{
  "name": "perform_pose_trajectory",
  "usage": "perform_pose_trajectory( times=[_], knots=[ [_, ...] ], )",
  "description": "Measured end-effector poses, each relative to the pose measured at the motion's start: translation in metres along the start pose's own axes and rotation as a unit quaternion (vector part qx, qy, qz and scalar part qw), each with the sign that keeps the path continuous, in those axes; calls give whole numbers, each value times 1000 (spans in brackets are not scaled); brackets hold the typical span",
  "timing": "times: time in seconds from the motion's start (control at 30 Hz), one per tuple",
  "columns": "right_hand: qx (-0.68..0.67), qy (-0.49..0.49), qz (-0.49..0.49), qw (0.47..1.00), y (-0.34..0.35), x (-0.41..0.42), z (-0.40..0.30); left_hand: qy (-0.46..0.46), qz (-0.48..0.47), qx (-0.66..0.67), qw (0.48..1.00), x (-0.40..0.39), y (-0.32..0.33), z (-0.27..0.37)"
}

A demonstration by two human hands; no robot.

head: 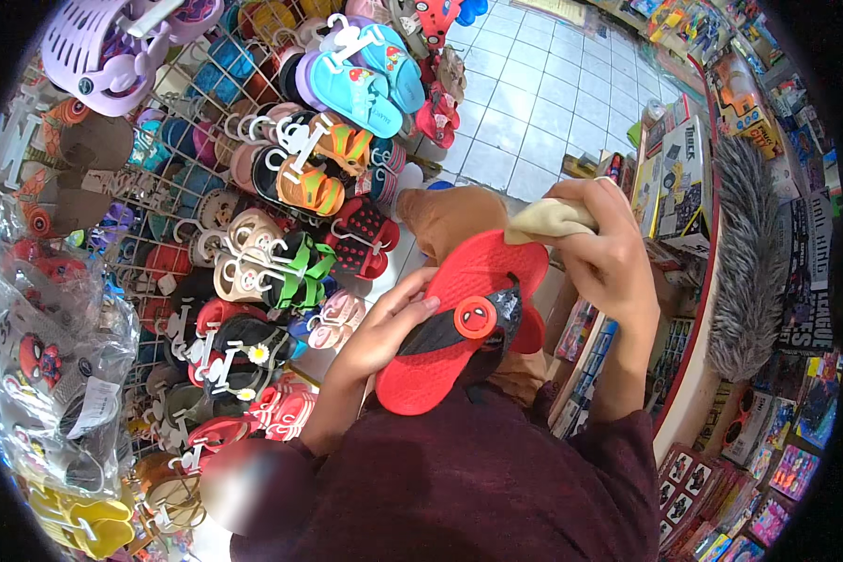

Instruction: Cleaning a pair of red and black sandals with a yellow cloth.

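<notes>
A red child's flip-flop (421,376) with a black strap and a round red mask badge is tilted in front of my chest. My left hand (393,319) grips it by its left edge, thumb on the footbed. My right hand (600,246) pinches a folded pale yellow cloth (553,218), which touches the sole's upper end. A second red sole (530,330) shows partly behind the first; how the two are joined is hidden.
A wire grid rack of hanging children's sandals (309,260) stands at the left. Plastic-wrapped shoes (56,365) hang lower left. At the right, a red-edged shelf (702,337) holds boxed toys and a grey fluffy duster (745,260). White floor tiles (527,84) lie ahead.
</notes>
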State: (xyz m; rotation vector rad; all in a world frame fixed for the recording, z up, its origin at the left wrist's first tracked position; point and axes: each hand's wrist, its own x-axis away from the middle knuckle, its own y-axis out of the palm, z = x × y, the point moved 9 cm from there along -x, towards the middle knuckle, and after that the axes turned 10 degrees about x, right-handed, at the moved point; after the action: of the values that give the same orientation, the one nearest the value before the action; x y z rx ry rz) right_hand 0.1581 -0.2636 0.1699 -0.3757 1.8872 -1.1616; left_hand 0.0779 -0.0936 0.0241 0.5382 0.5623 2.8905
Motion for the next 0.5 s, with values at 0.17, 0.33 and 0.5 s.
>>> perform_pose_trajectory(
  times=[0.17,0.33,0.5],
  knots=[
    [-84,-102,-72,989,12,-15,-39,2,-61,-38,997,-3,8,-1],
    [-89,-157,-191,965,48,-11,-55,25,-38,-15,999,-5,12,-3],
    [-73,-180,-278,941,59,-7,-61,2,-50,-13,999,-6,7,-18]
  ],
)
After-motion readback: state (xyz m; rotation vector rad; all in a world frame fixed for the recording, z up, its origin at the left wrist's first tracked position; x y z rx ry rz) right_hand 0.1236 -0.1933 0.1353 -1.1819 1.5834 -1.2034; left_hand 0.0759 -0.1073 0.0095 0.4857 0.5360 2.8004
